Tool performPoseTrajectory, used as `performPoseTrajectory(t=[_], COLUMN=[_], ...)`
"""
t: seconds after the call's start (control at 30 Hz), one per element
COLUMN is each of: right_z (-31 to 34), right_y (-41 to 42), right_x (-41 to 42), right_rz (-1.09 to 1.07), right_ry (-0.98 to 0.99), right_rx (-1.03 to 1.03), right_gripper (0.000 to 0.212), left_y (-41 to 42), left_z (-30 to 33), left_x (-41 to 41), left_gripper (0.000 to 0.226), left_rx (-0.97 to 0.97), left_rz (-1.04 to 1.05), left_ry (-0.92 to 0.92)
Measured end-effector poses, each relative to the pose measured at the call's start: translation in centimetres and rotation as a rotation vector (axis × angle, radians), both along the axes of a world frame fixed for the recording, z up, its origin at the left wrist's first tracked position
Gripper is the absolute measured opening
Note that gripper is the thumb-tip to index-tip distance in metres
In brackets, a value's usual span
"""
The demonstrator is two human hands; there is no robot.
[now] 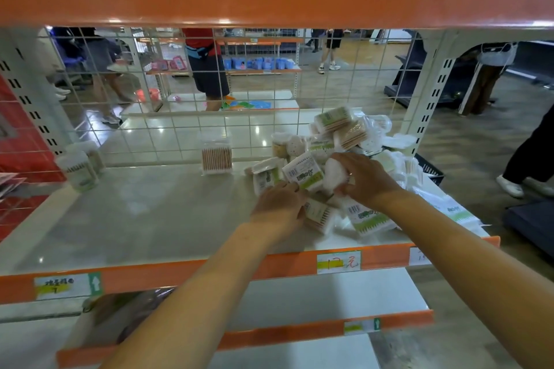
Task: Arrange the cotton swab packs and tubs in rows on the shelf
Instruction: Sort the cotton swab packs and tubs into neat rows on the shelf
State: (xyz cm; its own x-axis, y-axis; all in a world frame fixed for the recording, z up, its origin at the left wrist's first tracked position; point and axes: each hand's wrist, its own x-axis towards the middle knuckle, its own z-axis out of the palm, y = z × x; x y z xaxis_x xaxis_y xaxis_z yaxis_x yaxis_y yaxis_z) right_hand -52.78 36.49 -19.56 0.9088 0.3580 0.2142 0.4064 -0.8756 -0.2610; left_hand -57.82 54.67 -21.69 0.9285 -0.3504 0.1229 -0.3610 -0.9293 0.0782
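Both hands work in the pile (pixel 338 165) at the shelf's (pixel 135 219) right end. The left hand (pixel 280 201) curls around a pack (pixel 304 172); the right hand (pixel 364 178) grips a white bundle (pixel 334 174). Risk: pulling may topple loose packs over the front edge. The pack stands tilted, long axis leaning up and right.

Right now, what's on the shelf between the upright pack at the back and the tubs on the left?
Nothing: bare shelf separates the upright pack from the tubs, head view.
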Motion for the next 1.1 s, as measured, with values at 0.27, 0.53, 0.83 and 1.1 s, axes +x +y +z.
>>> performPoseTrajectory(t=[0.27,0.53,0.83,1.1], right_z=[2.1,1.3,0.2,0.4], right_y=[0.4,2.2,4.4,5.0], right_x=[-1.1,-2.5,-3.4,-4.1], right_rz=[-0.009,-0.063,-0.224,-0.197], right_ry=[-0.07,-0.017,0.008,0.005], right_rx=[0.341,0.743,0.975,1.019], right_gripper=[0.066,0.061,0.055,0.047], left_y=[-0.8,-2.0,-2.8,-3.1], left_z=[0.7,0.5,-0.7,-0.9], left_x=[0.5,0.4,-0.5,-1.1], left_gripper=[0.043,0.071,0.093,0.101], left_rx=[-0.129,-0.499,-0.933,-1.066], left_rz=[0.025,0.098,0.135,0.174], left_ry=[0.045,0.077,0.175,0.107])
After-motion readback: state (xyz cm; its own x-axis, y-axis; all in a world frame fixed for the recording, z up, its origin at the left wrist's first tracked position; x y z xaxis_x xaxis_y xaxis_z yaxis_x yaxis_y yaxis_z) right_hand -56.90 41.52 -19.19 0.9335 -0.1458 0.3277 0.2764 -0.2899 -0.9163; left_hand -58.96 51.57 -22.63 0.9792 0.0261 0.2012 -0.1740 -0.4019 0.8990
